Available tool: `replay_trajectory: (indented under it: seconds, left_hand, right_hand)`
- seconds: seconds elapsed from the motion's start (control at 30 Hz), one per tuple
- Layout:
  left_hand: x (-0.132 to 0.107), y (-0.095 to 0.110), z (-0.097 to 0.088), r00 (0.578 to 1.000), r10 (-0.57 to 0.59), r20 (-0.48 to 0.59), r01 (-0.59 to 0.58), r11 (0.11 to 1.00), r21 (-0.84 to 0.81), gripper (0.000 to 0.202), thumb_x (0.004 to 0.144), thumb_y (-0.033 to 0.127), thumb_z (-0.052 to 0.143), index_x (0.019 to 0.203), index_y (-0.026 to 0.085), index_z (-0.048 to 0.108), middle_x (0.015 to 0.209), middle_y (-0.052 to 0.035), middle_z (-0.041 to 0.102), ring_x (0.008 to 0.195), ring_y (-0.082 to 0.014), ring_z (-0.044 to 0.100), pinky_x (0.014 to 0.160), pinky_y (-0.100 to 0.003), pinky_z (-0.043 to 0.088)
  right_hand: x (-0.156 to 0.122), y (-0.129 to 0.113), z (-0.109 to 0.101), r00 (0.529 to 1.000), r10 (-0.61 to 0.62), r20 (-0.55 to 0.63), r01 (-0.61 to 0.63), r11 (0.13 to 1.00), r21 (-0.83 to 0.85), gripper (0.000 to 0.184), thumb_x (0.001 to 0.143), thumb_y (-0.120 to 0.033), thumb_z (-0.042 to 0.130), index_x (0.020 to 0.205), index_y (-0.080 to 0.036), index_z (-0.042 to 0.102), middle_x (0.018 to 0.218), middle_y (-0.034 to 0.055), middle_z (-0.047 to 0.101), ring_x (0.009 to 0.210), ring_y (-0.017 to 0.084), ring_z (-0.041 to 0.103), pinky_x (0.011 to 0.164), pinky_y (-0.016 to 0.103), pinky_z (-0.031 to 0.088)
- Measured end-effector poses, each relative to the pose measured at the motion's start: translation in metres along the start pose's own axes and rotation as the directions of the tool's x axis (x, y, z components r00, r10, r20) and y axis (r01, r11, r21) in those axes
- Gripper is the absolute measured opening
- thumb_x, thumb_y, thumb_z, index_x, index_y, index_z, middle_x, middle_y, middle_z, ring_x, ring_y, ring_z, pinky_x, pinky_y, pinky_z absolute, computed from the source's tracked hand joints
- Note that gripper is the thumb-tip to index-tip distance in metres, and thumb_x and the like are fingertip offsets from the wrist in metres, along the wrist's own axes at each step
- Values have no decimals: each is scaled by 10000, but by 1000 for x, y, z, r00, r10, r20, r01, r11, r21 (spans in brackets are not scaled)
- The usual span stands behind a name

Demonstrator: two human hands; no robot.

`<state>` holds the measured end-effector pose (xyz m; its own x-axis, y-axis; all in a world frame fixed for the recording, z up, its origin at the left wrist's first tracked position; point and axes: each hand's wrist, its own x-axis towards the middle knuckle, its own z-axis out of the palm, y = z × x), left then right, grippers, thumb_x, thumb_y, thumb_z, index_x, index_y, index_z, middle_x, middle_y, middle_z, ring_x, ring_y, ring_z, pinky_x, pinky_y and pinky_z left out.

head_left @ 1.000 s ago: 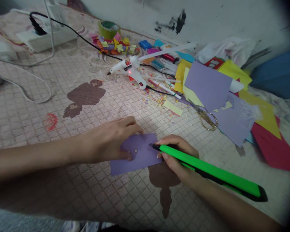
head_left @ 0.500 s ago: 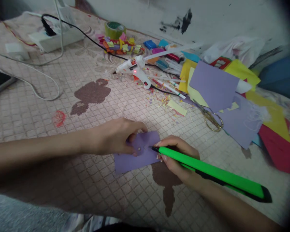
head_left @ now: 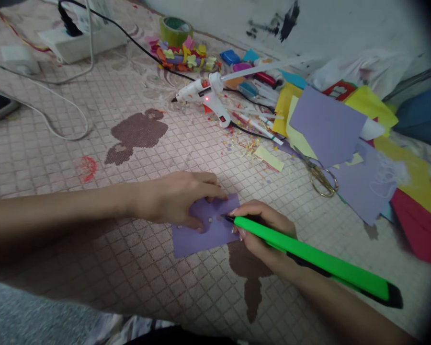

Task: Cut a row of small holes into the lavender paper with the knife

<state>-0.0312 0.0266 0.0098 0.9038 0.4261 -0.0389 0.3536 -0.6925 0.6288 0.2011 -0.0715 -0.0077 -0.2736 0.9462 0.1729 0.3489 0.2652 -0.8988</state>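
Observation:
A small purple paper sheet (head_left: pixel 194 245) lies on the patterned tablecloth in front of me, with small pale spots or holes in it. My left hand (head_left: pixel 179 196) presses on its upper left part, thumb and fingers spread apart on the paper. In my right hand (head_left: pixel 264 223) is a bright green pen (head_left: pixel 316 256) with a black tip and black end. The pen's tip touches or nearly touches the paper near its right side; I cannot tell which. My right fingers wrap the pen close to its tip, at the paper's right edge.
Behind my hands rests a white glue gun (head_left: pixel 204 91), its red light on. Gold-handled scissors (head_left: pixel 321 177) and coloured paper sheets (head_left: pixel 326 124) lie to the right. Paper scraps, a tape roll (head_left: pixel 175 31) and a power strip (head_left: pixel 82 45) sit farther back.
The view has shifted slightly. My left fingers have slid a little to the right over the purple paper. The pen stays at almost the same spot on it.

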Motion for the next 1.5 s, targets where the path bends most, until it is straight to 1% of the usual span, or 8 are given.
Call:
replay_trajectory:
  seconds: [0.23,0.53,0.83,1.0,1.17,1.33,1.43,1.5]
  left_hand:
    - [1,-1,1,1000,29,-9,-30,1000,-10,503,743,251,802,1205,217,603,1089,-27,628,926,-169,615,785,-250,482]
    - [2,0,0,1000,24,-12,-24,1000,-7,537,717,248,830,1204,198,610,1084,-27,629,916,-166,615,768,-241,477]
    - [1,0,0,1000,24,-18,-24,1000,-5,524,713,246,836,1186,200,616,1070,-25,629,917,-170,616,767,-238,471]
    - [1,3,1,1000,-6,-14,6,1000,-12,543,719,231,843,1210,199,614,1091,-27,630,929,-170,616,776,-245,479]
    - [0,2,2,1000,-11,-12,11,1000,-28,582,715,225,844,1246,198,608,1089,-29,623,941,-179,618,790,-260,487]
    - [-2,0,-1,996,-4,-84,-2,998,-67,474,761,225,799,1202,180,630,1036,-37,617,862,-146,610,730,-230,486]
    - [-3,-1,-4,987,-68,-148,46,988,-144,336,802,206,734,1123,149,652,949,-33,630,733,-106,602,619,-192,469]
    - [-4,0,-5,976,-106,-191,72,981,-180,270,803,167,700,1066,129,659,910,-28,647,697,-94,606,600,-180,468]
  right_hand:
    - [0,-2,0,1000,0,10,0,1000,-7,305,803,-55,609,1028,-250,670,878,-7,703,700,126,661,638,257,537]
    - [-1,-1,1,1000,-18,-5,18,999,-26,287,807,-62,621,1026,-241,672,891,-13,700,702,113,657,648,247,526]
    - [4,-7,-1,998,-17,59,20,998,-59,266,812,-70,617,1013,-235,671,865,-16,693,736,113,655,668,241,519]
    - [1,-5,-3,1000,-5,-23,6,999,47,249,842,-88,611,1025,-246,672,892,-12,689,705,105,660,631,231,535]
    - [-1,-5,-5,998,40,-45,-38,998,49,195,849,-127,621,987,-251,682,866,-20,695,681,98,657,609,215,536]
    - [1,-9,-4,999,16,-52,-15,1000,11,213,832,-115,607,984,-244,681,825,-27,706,664,89,675,600,187,538]
    - [1,-15,-4,995,5,-100,-8,1000,-29,187,824,-113,606,948,-233,678,831,-18,712,663,94,681,606,195,550]
    - [0,-18,-4,995,-2,-103,-3,999,-44,204,823,-93,597,953,-229,675,849,-11,715,672,99,687,627,211,561]
